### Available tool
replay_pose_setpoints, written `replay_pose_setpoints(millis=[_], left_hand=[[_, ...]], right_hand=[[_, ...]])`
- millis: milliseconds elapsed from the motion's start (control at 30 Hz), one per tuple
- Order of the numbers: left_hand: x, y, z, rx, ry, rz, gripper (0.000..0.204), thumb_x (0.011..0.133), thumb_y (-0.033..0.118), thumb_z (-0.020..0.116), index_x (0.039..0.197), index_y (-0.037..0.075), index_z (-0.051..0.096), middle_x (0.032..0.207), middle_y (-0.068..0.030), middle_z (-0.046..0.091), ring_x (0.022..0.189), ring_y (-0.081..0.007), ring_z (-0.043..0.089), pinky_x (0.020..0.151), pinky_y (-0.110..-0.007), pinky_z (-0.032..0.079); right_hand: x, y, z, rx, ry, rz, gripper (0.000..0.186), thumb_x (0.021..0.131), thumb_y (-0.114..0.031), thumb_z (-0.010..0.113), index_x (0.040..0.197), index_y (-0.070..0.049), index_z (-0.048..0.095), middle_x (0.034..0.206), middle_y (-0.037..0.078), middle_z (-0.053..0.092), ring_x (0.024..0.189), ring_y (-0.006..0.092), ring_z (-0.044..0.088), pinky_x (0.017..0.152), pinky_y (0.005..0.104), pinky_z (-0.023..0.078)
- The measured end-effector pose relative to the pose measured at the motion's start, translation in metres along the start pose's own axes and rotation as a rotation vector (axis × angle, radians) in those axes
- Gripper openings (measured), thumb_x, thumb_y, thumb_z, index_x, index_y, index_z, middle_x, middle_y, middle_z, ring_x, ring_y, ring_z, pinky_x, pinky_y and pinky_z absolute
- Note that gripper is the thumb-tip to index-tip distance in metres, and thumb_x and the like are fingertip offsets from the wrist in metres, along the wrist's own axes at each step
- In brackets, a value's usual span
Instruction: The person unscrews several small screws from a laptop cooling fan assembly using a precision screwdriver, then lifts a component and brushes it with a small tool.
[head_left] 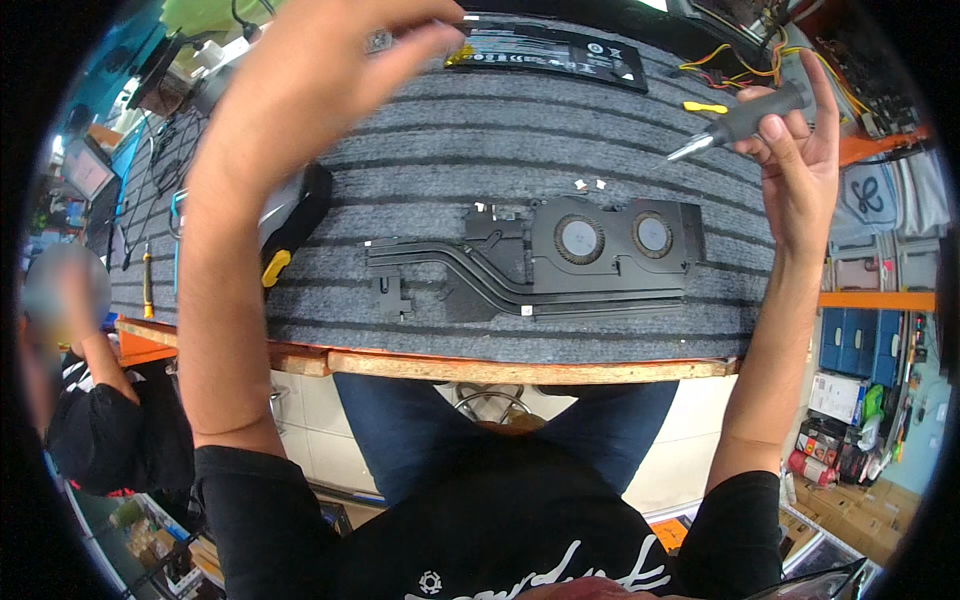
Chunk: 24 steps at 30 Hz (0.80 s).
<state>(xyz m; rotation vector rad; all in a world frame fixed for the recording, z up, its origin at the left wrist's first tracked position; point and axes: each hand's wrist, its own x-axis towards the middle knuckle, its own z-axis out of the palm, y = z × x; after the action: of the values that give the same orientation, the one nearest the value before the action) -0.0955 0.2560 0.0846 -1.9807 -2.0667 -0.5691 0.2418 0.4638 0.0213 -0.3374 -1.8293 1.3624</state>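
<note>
My right hand [800, 155] is wrapped round a dark grey screwdriver [745, 120] at the far right, with one finger stretched upward. The screwdriver's silver tip points left and down over the mat. At the upper left my left hand [320, 80] reaches across the bench, slightly blurred, with thumb and fingers apart; I see nothing held in it. Near its thumb lies a flat black laptop battery [545, 58]. In the middle, a black laptop cooling assembly [580, 255] with two round fans and long heat pipes lies flat, apart from both hands.
The grey striped mat [440, 150] covers the bench, whose wooden front edge [540, 370] runs before my lap. A yellow pry tool [705, 107] lies near the screwdriver. Coloured wires [735, 65] stand back right. A black and yellow case [295, 225] sits beside my left forearm; another person [110, 400] sits left.
</note>
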Motion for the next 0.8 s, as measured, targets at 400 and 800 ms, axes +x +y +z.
replay_pose_setpoints(millis=[400, 800], left_hand=[[-0.047, 0.017, 0.096, -0.602, -0.222, 0.434, 0.027, 0.094, 0.019, 0.075, 0.114, 0.001, 0.073, 0.115, -0.0143, 0.070, 0.112, -0.0324, 0.067, 0.094, -0.042, 0.055], [-0.047, 0.019, 0.085, -0.910, -0.347, 0.393, 0.026, 0.089, 0.022, 0.084, 0.097, -0.002, 0.075, 0.091, -0.0134, 0.076, 0.086, -0.0300, 0.074, 0.081, -0.039, 0.057]], right_hand=[[-0.037, -0.030, 0.123, -0.366, -0.207, -0.305, 0.077, 0.088, 0.003, 0.080, 0.154, 0.005, 0.041, 0.118, 0.026, 0.071, 0.106, 0.0286, 0.075, 0.084, 0.0352, 0.065], [-0.034, -0.029, 0.136, -0.366, -0.181, -0.273, 0.078, 0.086, 0.001, 0.081, 0.153, 0.007, 0.044, 0.136, 0.023, 0.066, 0.108, 0.0291, 0.075, 0.087, 0.0381, 0.068]])
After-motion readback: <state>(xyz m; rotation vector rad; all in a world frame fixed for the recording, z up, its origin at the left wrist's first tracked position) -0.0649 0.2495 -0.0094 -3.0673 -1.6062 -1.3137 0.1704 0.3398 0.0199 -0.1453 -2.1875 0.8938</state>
